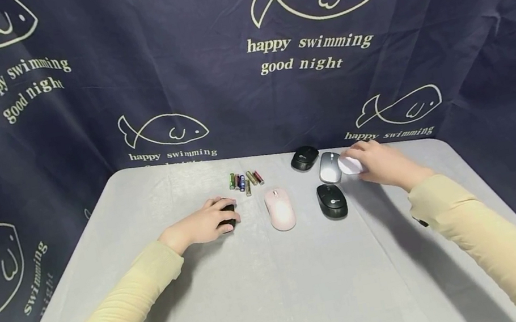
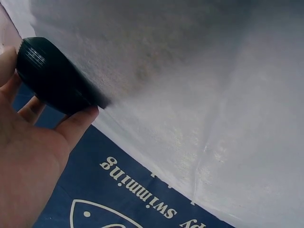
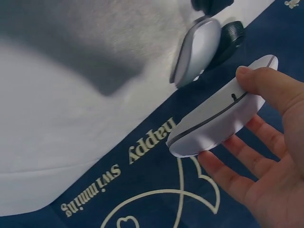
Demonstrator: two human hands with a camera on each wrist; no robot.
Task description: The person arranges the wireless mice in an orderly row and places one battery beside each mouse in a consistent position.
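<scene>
My left hand [image 1: 200,224] grips a black computer mouse [image 2: 52,76] by its sides, left of the pink mouse [image 1: 280,212]. In the left wrist view the mouse looks tilted; whether it touches the table cannot be told. At the table's far right, my right hand [image 1: 385,161] holds a white mouse [image 3: 216,118], thumb on one face and fingers beneath the other. Just left of it lies a grey mouse [image 1: 329,168]. Two more black mice lie nearby, one behind [image 1: 305,158] and one in front [image 1: 332,201] of the grey one.
Several small batteries [image 1: 247,187] lie in a loose group toward the table's back, behind the pink mouse. The white-covered table [image 1: 271,296] ends close behind the mice. A dark blue curtain [image 1: 220,64] with fish drawings hangs around the back and sides.
</scene>
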